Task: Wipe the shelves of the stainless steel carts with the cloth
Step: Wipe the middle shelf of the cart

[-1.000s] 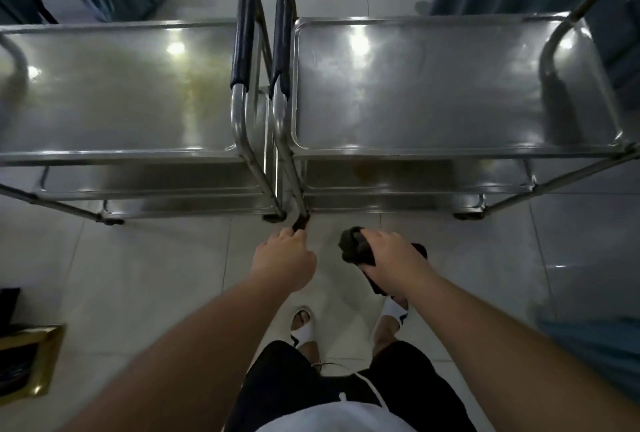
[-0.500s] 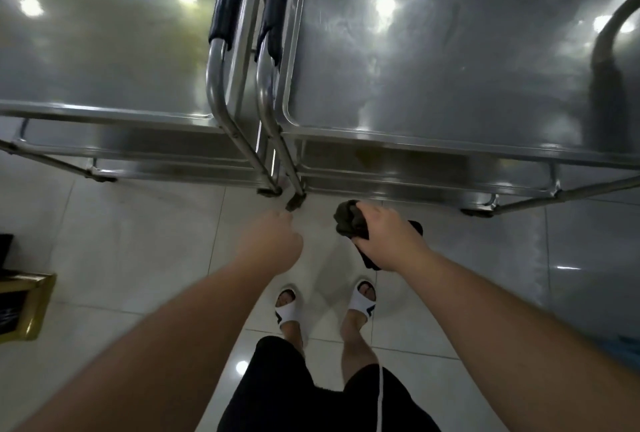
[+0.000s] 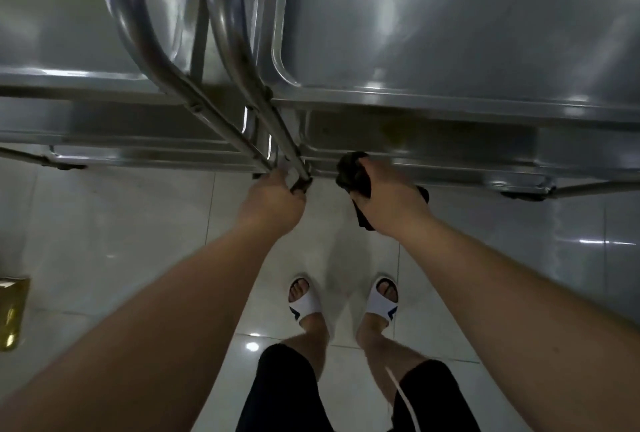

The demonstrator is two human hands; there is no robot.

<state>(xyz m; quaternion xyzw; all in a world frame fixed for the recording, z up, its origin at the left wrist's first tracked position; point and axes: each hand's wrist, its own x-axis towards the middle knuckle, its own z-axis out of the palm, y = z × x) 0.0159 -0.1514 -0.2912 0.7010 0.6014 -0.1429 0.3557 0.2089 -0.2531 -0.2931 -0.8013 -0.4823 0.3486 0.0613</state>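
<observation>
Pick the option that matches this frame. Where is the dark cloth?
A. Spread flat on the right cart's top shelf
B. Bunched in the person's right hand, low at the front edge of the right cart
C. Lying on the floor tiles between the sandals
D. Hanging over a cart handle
B: the right hand grips the bunched dark cloth low by the front edge of the right cart, near its bottom shelf.

Carts: steel w/ brushed, semi-gloss finish, reflecting light. Cloth: dark, matt fabric, crumpling. Floor: glossy, smooth tile, mirroring lamps. Slippers: white, smooth.
</observation>
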